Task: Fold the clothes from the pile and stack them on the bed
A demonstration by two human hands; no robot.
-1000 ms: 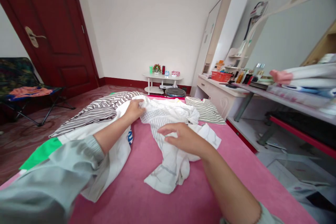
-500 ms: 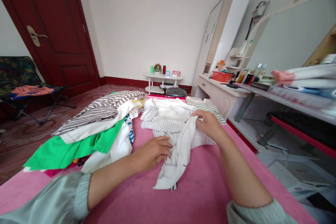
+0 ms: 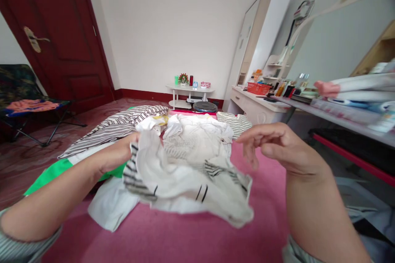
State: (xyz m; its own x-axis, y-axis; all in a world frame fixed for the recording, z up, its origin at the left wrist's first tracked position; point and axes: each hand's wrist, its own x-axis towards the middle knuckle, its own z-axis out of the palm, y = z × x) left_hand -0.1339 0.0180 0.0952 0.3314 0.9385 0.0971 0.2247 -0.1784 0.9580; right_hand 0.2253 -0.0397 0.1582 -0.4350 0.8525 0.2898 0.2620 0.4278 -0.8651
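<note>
A white garment with black stripes (image 3: 185, 185) is lifted and spread over the pink bed cover (image 3: 191, 238), blurred by motion. My left hand (image 3: 125, 150) grips its upper left edge, with the fingertips mostly hidden behind the cloth. To the right of the garment, my right hand (image 3: 277, 148) hovers with bent, parted fingers and nothing in them. Behind the garment lie pale white clothes (image 3: 197, 131). A black-and-white striped garment (image 3: 101, 133) tops the pile on the left, above a green one (image 3: 49, 176).
Further back sits another striped garment (image 3: 236, 123). A low white table (image 3: 173, 87) stands by the far wall. Along the right side run a dressing table (image 3: 256, 104) and a grey shelf (image 3: 327, 117). On the left are a folding chair (image 3: 31, 109) and a dark red door (image 3: 61, 41).
My left hand has moved left and raised the garment's edge, opening the cloth out wide. My right hand has let go and moved off to the right.
</note>
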